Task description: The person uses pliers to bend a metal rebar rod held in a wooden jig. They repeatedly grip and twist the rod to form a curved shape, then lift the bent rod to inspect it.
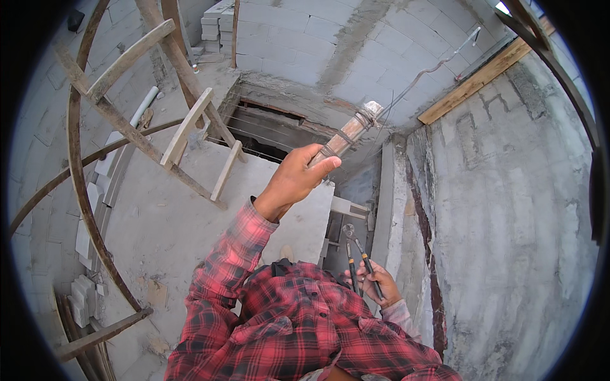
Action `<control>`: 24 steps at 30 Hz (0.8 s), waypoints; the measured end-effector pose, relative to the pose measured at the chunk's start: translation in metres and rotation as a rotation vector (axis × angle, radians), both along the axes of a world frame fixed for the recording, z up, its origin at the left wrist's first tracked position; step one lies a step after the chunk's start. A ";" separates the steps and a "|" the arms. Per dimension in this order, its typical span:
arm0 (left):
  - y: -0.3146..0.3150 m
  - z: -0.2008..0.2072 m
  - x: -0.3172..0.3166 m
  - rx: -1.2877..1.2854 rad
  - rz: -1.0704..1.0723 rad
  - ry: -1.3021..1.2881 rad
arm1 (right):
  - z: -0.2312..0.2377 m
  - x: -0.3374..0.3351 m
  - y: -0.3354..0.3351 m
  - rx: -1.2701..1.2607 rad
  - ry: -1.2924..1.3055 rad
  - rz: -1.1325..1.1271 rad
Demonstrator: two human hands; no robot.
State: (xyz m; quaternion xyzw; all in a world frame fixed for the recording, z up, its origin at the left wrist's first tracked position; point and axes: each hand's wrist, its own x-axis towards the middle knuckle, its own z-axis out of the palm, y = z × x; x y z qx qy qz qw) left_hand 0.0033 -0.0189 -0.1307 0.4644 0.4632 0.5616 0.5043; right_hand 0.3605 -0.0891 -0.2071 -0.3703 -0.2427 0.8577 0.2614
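My left hand point(296, 175) is stretched out ahead, its fingers wrapped round a wooden stick point(341, 140) that slants up to the right. Dark wire point(363, 119) is wound about the stick in several turns, and a strand runs on from its far end toward the wall. Low on the right, close to my body, my right hand point(379, 284) grips a pair of pliers point(365, 257) with black and orange handles. The pliers' rounded head points up and away from me, its handles spread apart. Nothing touches their jaws.
A wooden ladder point(136, 136) leans on the left, beside curved strips. An opening point(260, 136) crossed by thin wires lies in the floor ahead. Block walls point(292, 38) rise beyond, and a rough concrete wall point(508, 209) stands at right. A plank point(476, 79) rests along its top.
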 end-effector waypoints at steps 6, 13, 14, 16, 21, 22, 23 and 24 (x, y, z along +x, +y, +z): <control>-0.007 0.004 0.004 -0.009 -0.013 -0.042 | 0.108 -0.008 0.080 1.174 -0.654 0.487; -0.011 0.011 0.009 0.024 -0.056 -0.067 | 0.190 -0.041 0.093 1.568 -1.029 0.639; -0.010 0.009 0.008 0.039 -0.057 -0.050 | 0.200 -0.045 0.092 1.595 -1.041 0.674; -0.010 0.005 0.010 0.051 -0.025 -0.001 | 0.209 -0.053 0.092 1.623 -1.033 0.709; -0.012 0.007 0.010 0.095 0.040 0.104 | 0.221 -0.058 0.087 1.705 -1.078 0.705; -0.012 0.006 0.010 0.100 0.050 0.123 | 0.224 -0.059 0.085 1.732 -1.101 0.727; -0.012 0.005 0.010 0.104 0.059 0.141 | 0.228 -0.059 0.082 1.760 -1.124 0.748; -0.012 0.005 0.011 0.112 0.061 0.140 | 0.229 -0.059 0.081 1.788 -1.148 0.766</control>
